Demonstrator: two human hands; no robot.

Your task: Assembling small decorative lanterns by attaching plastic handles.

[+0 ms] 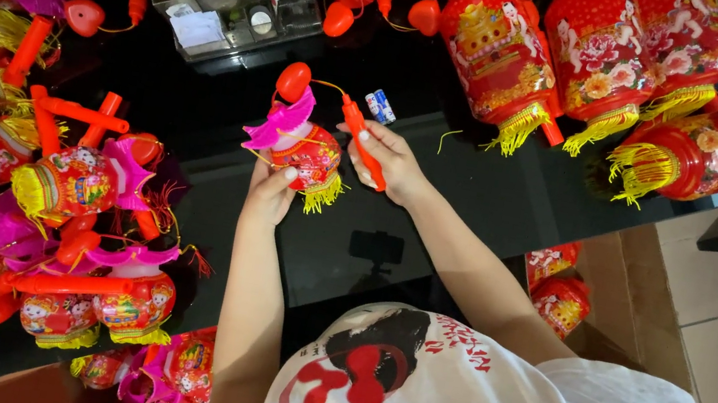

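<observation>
We hold a small toy lantern [304, 152] above the black glass table [476, 202], a little left of the middle of the view. Our left hand [269, 194] comes up from below, and its grip is closed on the lantern's lower side, fingers curled against the red printed body beside the yellow fringe. Our right hand [393, 161] is wrapped around the orange-red handle stick [363, 142] that slants up and to the left just beside the lantern; that grip is closed on the stick. A thin cord runs from the stick's top to a red heart-shaped knob [293, 81] above the lantern's magenta paper fan.

Just beyond the stick, a small blue-and-white battery [381, 105] lies on the table. Farther back stands a clear plastic organiser tray [298, 12] with small odds and ends in its compartments. To the left, a heap of finished small lanterns [71, 182] with orange sticks covers the table. Along the far edge and to the right lie large red lanterns [597, 57] with yellow tassels.
</observation>
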